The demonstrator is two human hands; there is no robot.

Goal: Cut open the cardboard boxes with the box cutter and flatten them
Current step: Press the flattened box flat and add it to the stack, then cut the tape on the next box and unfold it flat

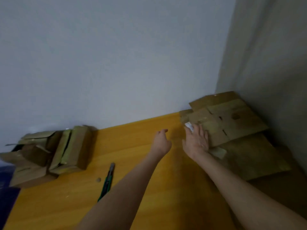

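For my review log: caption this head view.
Right hand touches flattened cardboard; box cutter lies on table near unflattened boxes.

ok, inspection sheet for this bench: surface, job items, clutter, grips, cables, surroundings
surface: yellow wood-grain table.
job's things: box cutter lies on the table, no hand on it; unflattened boxes bunched at the far left by the wall; flattened cardboard piled in the right corner.
clutter: small round bit beside the cutter; white scrap at the pile's edge.
grips: left hand relaxed over the table, holding nothing; right hand flat on the flattened cardboard.
cables: nothing seen.
surroundings: grey walls meeting in a corner; dark blue thing past the table's left edge, unclear.
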